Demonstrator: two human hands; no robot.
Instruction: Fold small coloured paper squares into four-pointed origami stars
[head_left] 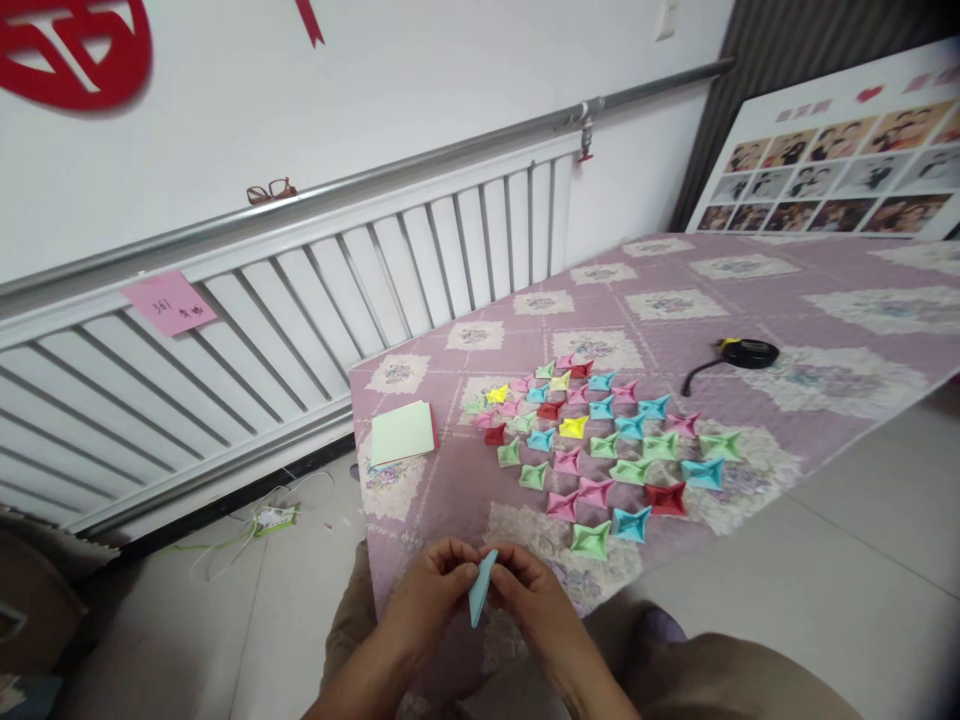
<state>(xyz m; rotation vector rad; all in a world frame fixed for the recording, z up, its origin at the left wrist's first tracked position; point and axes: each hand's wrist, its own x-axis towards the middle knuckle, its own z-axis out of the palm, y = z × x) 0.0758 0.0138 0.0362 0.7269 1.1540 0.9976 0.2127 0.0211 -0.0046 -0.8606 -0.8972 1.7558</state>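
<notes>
Between my two hands is a folded piece of light blue paper (482, 590), held upright and narrow near the table's front edge. My left hand (442, 578) pinches it from the left side with thumb and fingers. From the right, my right hand (525, 585) grips it the same way. Just beyond my hands, several small folded paper boats (591, 540) in green, blue, pink, red and yellow stand in slanting rows on the tablecloth. A stack of square paper (403, 434), pale green on top with a red edge showing, lies to the left.
A purple patterned cloth covers the table (450, 490). A black tape measure (748, 353) with a strap lies at the right. A white radiator (420, 270) runs along the wall, with a pink note (169, 303) on it and glasses (271, 190) above. A photo board (832, 150) leans behind.
</notes>
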